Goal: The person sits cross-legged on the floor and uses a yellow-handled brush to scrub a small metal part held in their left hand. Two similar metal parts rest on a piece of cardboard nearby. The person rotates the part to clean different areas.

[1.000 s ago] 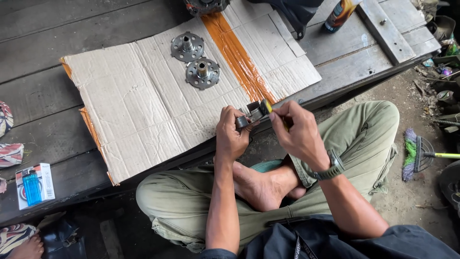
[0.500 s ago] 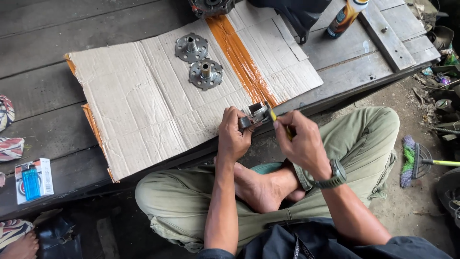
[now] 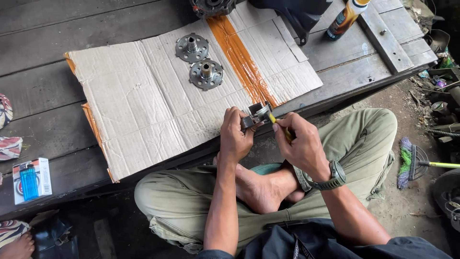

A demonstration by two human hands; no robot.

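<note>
Left hand [image 3: 235, 135], centre of the frame: closed around a small grey metal part [image 3: 254, 115], held just above the near edge of the cardboard sheet [image 3: 143, 100]. Right hand [image 3: 299, 141], just right of it: closed on a thin yellow-handled tool [image 3: 278, 125], tip set against the metal part. Both hands are held over the crossed legs, above a bare foot [image 3: 258, 184]. A dark wristwatch [image 3: 330, 178] is worn on the right wrist.

Change since half a second ago: very slight. The tool tip has been kept against the part, the right hand brought a touch lower and closer to the left hand. Judged from this, the same fine work on the part is being carried on, not finished or set down.

Against the frame a second ago: then the yellow end of the tool was seen raised beside the part, higher in the right hand; now the tool is angled down into it. The view has also shifted slightly, so the cardboard sits a little further right.

Outward: two round perforated metal discs [image 3: 199, 60] with centre hubs lie on the cardboard, upper centre, untouched. An orange stripe [image 3: 239, 55] runs across the sheet. The cardboard rests on a dark plank table [image 3: 43, 43]. A spray can [image 3: 346, 17] stands at the upper right. A blue lighter on its card [image 3: 31, 181] lies at the lower left. A green-bristled brush [image 3: 412, 160] lies on the dirt floor, right edge.
</note>
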